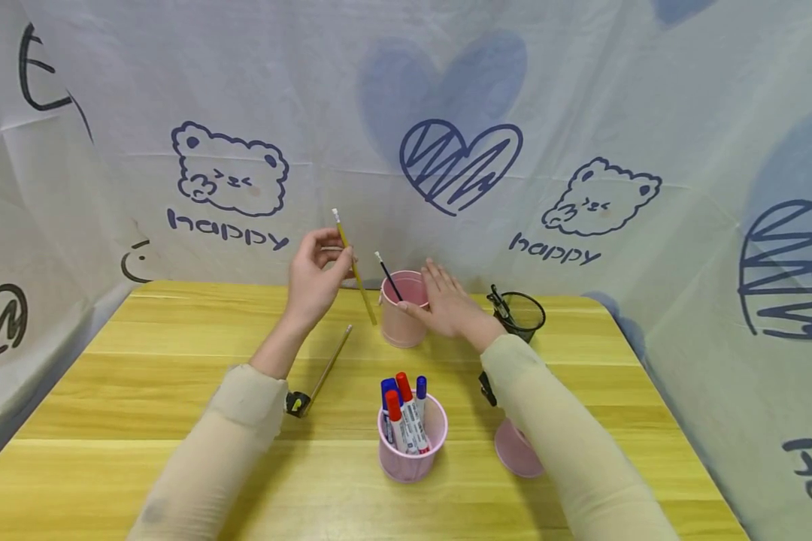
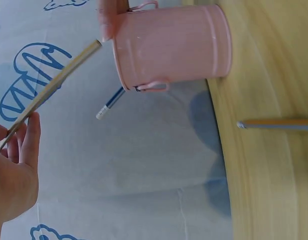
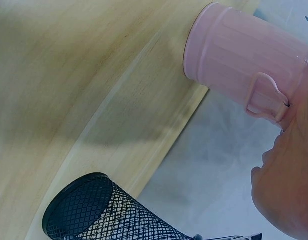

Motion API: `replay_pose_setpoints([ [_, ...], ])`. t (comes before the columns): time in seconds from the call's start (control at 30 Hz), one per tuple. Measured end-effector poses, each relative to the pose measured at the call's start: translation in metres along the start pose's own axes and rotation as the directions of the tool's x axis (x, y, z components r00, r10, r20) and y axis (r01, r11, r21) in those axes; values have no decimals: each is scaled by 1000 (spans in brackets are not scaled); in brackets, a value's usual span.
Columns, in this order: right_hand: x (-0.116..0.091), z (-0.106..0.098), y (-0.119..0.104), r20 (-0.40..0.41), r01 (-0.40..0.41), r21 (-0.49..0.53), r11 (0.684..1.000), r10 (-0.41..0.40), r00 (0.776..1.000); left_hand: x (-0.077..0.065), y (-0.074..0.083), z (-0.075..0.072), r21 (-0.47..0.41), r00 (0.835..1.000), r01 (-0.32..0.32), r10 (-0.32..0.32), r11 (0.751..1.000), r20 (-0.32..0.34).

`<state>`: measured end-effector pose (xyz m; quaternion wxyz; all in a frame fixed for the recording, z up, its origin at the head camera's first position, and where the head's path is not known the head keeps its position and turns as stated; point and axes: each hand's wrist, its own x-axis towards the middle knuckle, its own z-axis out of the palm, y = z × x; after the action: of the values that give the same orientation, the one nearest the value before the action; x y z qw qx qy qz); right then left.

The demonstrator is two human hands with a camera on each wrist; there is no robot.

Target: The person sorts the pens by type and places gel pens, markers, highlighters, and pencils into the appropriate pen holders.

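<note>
My left hand [image 1: 319, 279] pinches a yellow pencil [image 1: 356, 272] between thumb and fingers, its white eraser end up. The lower end of that pencil points down beside a pink bucket [image 1: 403, 323] at the back of the table. Inside the bucket leans a dark pencil [image 1: 389, 276] with a white eraser. At the bucket's right rim rests my right hand [image 1: 452, 306], its fingers straight. In the left wrist view the yellow pencil [image 2: 58, 80] slants toward the bucket's mouth. The right wrist view shows the pink bucket [image 3: 249, 55] upright on the table with a side handle.
Another pencil [image 1: 330, 370] lies left of the bucket, by a small black-and-yellow tape measure [image 1: 298, 403]. In front stands a pink holder [image 1: 409, 467] of red and blue markers. A black mesh cup [image 3: 118, 215] holds pens at right. A pink round object [image 1: 518, 451] lies near the right forearm.
</note>
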<state>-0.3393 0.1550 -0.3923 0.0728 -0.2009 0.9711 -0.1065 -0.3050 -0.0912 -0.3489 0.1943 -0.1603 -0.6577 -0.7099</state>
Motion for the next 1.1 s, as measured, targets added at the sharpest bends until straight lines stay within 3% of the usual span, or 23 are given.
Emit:
replay_pose_setpoints([
  [0.3,0,1,0,-11,1,12,1000,-1,1000,6,-2,14,-84,996,-15,7,996,-94],
  [0.47,0,0,0,-16,1,21,1000,0,1000,7,-9,18,-125,991,3,-19,992,-129],
  [0.87,0,-1,0,-14,-5,15,1000,5,1000,3,-36,28,-67,992,79,-85,995,-96],
  [1.1,2,2,1,-15,2,0,1000,-2,1000,0,-50,32,11,987,139,-137,990,-82],
])
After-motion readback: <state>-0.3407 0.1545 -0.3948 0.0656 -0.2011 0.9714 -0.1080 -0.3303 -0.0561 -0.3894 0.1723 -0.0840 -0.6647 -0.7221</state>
